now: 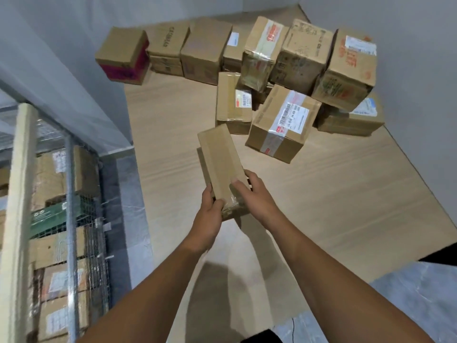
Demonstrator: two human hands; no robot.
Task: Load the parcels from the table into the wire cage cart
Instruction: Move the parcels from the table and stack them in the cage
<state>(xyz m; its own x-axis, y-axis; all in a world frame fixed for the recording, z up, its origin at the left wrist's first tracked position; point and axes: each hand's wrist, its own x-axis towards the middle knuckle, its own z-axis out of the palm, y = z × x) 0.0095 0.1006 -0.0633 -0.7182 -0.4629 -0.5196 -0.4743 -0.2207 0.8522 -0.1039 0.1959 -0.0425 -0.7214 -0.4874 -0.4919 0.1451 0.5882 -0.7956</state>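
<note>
A long narrow cardboard parcel [218, 157] is held over the wooden table [321, 194], its far end tipped up. My left hand [210, 214] grips its near left corner, thumb on top. My right hand [252, 194] holds its right side, with the thumb across the taped top. Several more cardboard parcels [284, 122] are piled at the far end of the table. At the left stands the wire cage cart [71, 219], with parcels stacked inside behind its mesh.
A pale wooden post [21, 219] runs along the cart's near side. Grey walls close the table at the back and right. A grey marbled floor [420, 305] shows beside the table's near right corner and between table and cart.
</note>
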